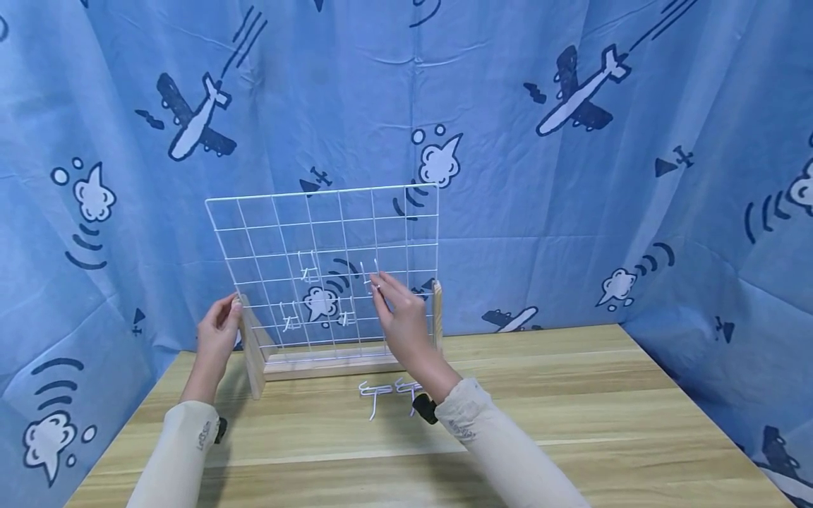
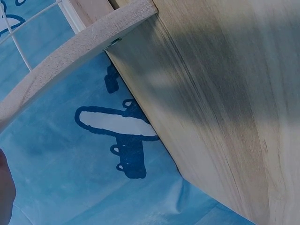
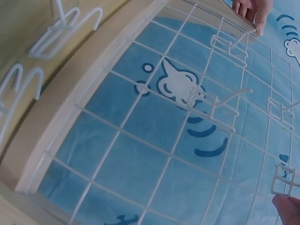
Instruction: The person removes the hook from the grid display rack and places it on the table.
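A white wire grid panel (image 1: 330, 233) stands upright in a wooden stand (image 1: 343, 367). My left hand (image 1: 218, 328) grips the upper end of the stand's left post (image 1: 253, 353), thumb and fingers on either side of it. With my right hand (image 1: 403, 324) I pinch a white wire hook (image 3: 283, 180) at the front of the grid; whether it has caught on a wire cannot be told. To its left, three similar hooks hang on the grid: an upper hook (image 1: 308, 274), a lower left hook (image 1: 291, 322) and a lower middle hook (image 1: 346, 319).
Two more white hooks lie on the wooden table (image 1: 540, 416) in front of the stand: a left one (image 1: 376, 389) and a right one (image 1: 406, 386), partly behind my right wrist. A blue curtain (image 1: 508, 212) with printed planes hangs behind and along both sides.
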The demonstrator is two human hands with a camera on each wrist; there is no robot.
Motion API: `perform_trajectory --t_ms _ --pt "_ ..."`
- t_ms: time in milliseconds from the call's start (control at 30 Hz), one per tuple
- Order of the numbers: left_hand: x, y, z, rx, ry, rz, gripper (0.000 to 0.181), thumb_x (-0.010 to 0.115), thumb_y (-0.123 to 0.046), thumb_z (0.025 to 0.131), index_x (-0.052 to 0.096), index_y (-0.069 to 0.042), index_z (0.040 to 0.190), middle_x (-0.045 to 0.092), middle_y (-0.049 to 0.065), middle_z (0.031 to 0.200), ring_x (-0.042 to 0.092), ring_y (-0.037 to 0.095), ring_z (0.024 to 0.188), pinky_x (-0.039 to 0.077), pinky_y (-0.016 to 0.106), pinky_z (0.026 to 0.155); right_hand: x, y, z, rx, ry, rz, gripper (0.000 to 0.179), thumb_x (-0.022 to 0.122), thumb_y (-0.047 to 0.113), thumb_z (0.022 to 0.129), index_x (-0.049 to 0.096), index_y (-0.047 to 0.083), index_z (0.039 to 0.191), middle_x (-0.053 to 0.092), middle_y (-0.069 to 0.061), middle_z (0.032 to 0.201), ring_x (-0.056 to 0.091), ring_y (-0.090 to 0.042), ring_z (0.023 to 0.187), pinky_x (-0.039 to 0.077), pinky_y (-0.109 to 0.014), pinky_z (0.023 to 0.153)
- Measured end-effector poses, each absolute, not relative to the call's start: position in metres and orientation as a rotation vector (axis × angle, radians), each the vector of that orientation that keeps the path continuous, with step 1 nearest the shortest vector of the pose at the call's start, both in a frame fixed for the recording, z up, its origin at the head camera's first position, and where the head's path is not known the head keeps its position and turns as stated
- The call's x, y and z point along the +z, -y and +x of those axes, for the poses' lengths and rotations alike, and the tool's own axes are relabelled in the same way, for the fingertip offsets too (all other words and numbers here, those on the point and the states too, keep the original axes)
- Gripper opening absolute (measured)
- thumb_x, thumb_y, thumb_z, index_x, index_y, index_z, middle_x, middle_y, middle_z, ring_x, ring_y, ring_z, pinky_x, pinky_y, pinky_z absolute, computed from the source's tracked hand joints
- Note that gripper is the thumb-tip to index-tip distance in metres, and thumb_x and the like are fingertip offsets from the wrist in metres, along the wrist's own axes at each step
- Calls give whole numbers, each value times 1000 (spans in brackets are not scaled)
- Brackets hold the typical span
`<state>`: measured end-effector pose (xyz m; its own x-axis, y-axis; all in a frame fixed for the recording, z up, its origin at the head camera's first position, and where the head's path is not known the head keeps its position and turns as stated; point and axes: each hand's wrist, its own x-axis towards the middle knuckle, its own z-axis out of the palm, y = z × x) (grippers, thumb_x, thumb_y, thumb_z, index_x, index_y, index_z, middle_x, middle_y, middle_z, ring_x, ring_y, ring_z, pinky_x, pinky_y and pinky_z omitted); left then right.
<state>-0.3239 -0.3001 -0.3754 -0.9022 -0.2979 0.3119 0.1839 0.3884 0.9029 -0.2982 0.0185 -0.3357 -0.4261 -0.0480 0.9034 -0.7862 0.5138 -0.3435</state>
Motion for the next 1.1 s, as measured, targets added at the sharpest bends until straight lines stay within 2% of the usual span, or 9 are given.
perform_trajectory --t_ms 200,433,667,933,1100 --pt "-377 300 -324 -1530 2218 94 52 41 -37 102 41 -6 144 46 14 138 42 25 130 38 23 107 -342 -17 -295 997 1834 695 22 65 0 90 70 -3 111 66 -23 113 66 -32 102 57 -30 83" --pt "-377 300 -323 -1537 2213 96 51 42 -37 102 42 -6 144 46 12 138 43 22 128 39 17 104 -348 -14 -289 985 1834 744 23 67 -1 88 69 -5 110 66 -25 112 65 -33 102 56 -28 83" --pt "-375 300 -324 -1549 2209 94 52 42 -37 102 41 -6 144 46 13 139 42 23 129 38 20 106 -351 -12 -286 955 1846 768 24 67 -2 87 69 -4 110 65 -24 112 66 -33 101 55 -26 84" --pt "-376 301 -323 -1545 2214 90 52 42 -36 102 40 -5 144 45 14 140 41 25 131 36 28 110 -359 -11 -280 951 1873 795 24 68 -2 87 69 -4 111 65 -24 113 66 -32 101 55 -27 84" --pt "-377 300 -324 -1534 2204 87 51 42 -35 102 42 -5 143 47 14 138 44 20 127 39 22 106 -365 -12 -277 944 1885 794 24 68 -1 87 69 -4 111 66 -23 113 67 -31 99 56 -26 82"
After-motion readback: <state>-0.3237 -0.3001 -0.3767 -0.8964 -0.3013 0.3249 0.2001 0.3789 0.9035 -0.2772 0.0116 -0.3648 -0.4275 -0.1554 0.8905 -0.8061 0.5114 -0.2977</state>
